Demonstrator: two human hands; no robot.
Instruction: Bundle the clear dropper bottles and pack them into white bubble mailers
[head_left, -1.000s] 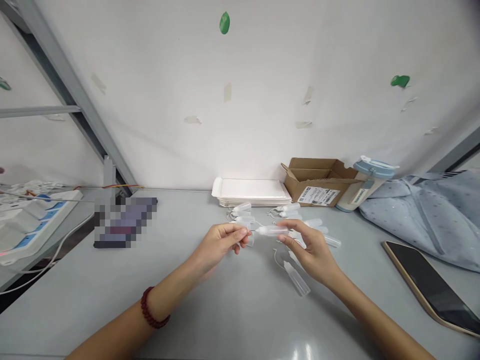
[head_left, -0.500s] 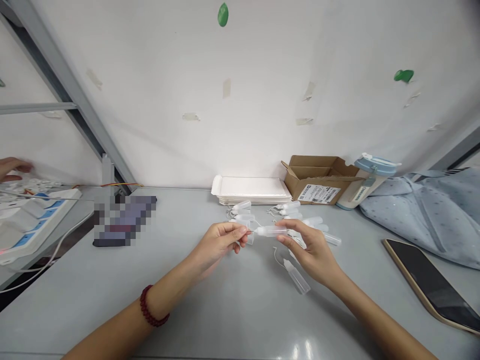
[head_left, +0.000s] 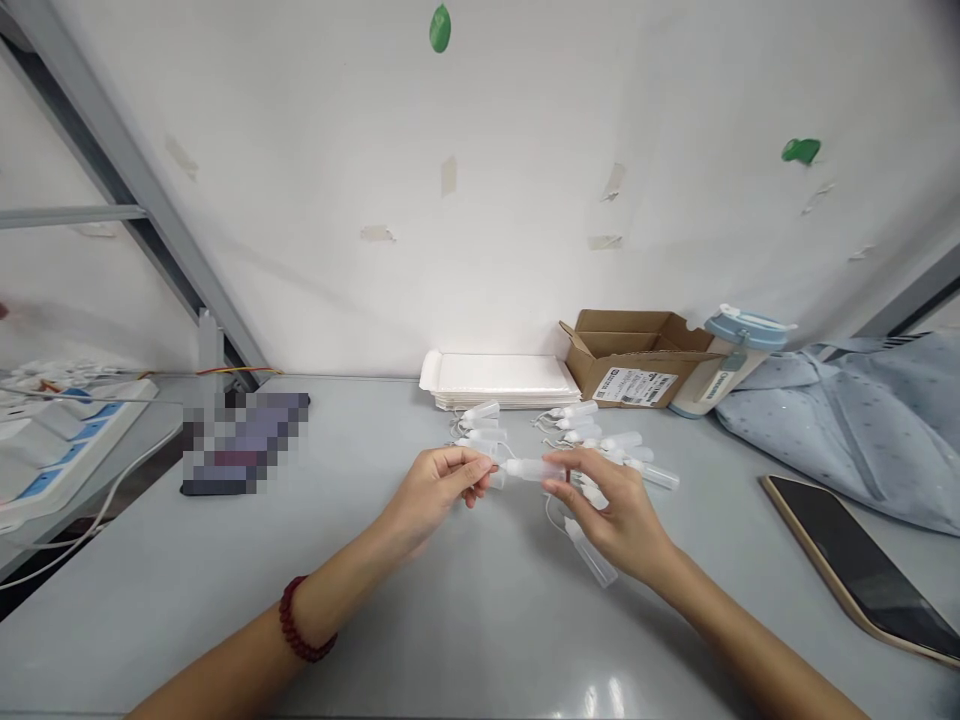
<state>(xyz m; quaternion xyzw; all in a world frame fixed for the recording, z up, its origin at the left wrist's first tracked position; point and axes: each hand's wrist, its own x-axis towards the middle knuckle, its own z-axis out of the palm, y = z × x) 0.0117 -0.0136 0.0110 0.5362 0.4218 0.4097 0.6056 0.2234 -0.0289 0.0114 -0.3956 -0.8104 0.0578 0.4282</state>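
Translucent bottle (head_left: 528, 469) in right fingers (head_left: 577, 460), well within tabletop (head_left: 450, 620) edges.

Open tabletop (head_left: 457, 630) in front, bottles (head_left: 590, 555) beyond

Left forearm (head_left: 247, 640) in from 7 o'clock, aimed toward 2; left hand (head_left: 435, 493) pinching, thumb (head_left: 472, 469) against forefinger (head_left: 452, 455), tips nearly at 3. Right forearm (head_left: 742, 625) in from 5 o'clock, aimed toward 10; right hand (head_left: 616, 508) gripping, tips between 9 and 10.
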